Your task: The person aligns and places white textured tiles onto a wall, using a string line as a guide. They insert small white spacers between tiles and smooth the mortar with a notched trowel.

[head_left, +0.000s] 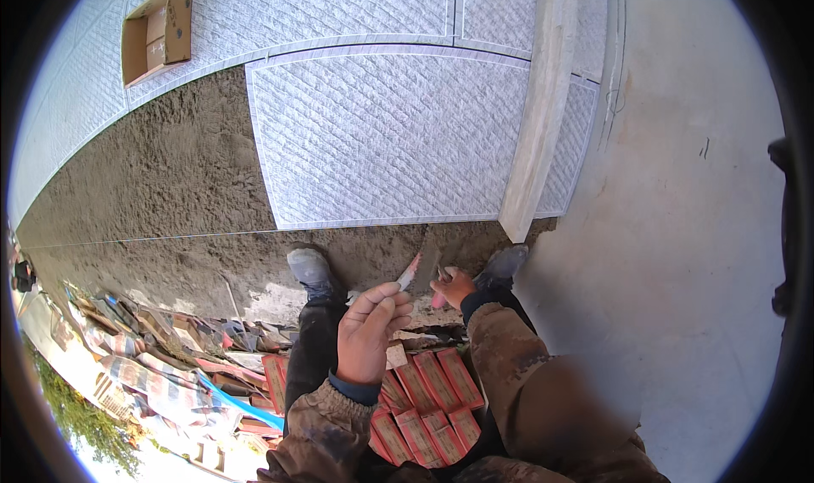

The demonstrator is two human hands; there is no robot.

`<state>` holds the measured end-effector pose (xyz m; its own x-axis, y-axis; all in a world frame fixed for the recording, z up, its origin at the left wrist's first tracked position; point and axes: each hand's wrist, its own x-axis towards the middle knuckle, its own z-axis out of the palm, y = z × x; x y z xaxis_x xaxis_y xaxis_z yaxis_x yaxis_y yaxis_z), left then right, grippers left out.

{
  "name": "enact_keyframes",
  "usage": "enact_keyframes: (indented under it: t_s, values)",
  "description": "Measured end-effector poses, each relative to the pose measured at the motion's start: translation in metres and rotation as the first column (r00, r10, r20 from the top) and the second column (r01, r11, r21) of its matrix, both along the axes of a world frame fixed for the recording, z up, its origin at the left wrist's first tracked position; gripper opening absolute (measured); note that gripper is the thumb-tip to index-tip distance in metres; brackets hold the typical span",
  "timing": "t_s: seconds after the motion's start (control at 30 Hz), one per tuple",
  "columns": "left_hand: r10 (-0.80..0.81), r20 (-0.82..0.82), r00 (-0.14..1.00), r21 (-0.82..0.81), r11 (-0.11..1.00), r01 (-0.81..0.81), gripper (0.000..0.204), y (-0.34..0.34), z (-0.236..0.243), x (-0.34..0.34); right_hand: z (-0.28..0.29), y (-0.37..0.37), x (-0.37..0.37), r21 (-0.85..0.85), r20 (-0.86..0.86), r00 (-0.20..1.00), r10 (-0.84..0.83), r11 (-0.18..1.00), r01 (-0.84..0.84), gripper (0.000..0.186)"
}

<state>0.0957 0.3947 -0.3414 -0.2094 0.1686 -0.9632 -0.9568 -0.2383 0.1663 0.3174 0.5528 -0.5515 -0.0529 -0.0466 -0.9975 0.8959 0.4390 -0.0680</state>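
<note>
My left hand (366,335) is raised in front of me. Its thumb and fingers pinch a small pointed piece (409,275), whitish with a red-orange edge; its exact kind is unclear. To its right, my right hand (456,288) is closed around the pink handle of a trowel (429,267), whose grey blade points away from me. Both hands are over a strip of dark mortar bed (373,250) between my boots. Just beyond lies a large grey textured tile (390,135) with a pale border.
A long straightedge bar (547,101) lies across the tiles at right, beside smooth concrete (687,228). An open cardboard box (178,25) sits on tiles at far left. A taut string (153,240) crosses the mortar. Red bundles (424,381) and rubble (170,330) are behind me.
</note>
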Motion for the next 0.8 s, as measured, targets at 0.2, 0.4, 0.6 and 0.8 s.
enact_keyframes:
  t_s: [0.2,0.4,0.6,0.8]
  values:
    - [-0.007,-0.023,1.0,0.006,1.0,0.007,0.025,-0.01,-0.001,0.011,0.042,-0.031,0.006,0.202,-0.102,0.691,-0.716,0.665,0.719,0.026]
    - [-0.077,0.034,0.996,-0.195,0.977,0.082,0.025,-0.053,0.012,0.046,0.142,0.002,-0.012,0.233,0.36,0.2,-0.911,0.296,0.926,0.019]
    - [-0.434,-0.207,0.877,-0.386,0.86,0.334,0.021,-0.131,0.127,0.09,0.213,-0.005,0.003,0.213,0.526,0.35,-0.775,0.519,0.828,0.019]
    - [-0.54,-0.328,0.775,-0.594,0.756,0.275,0.024,-0.176,0.19,0.119,0.295,-0.014,-0.014,0.133,0.41,0.696,-0.59,0.793,0.594,0.019]
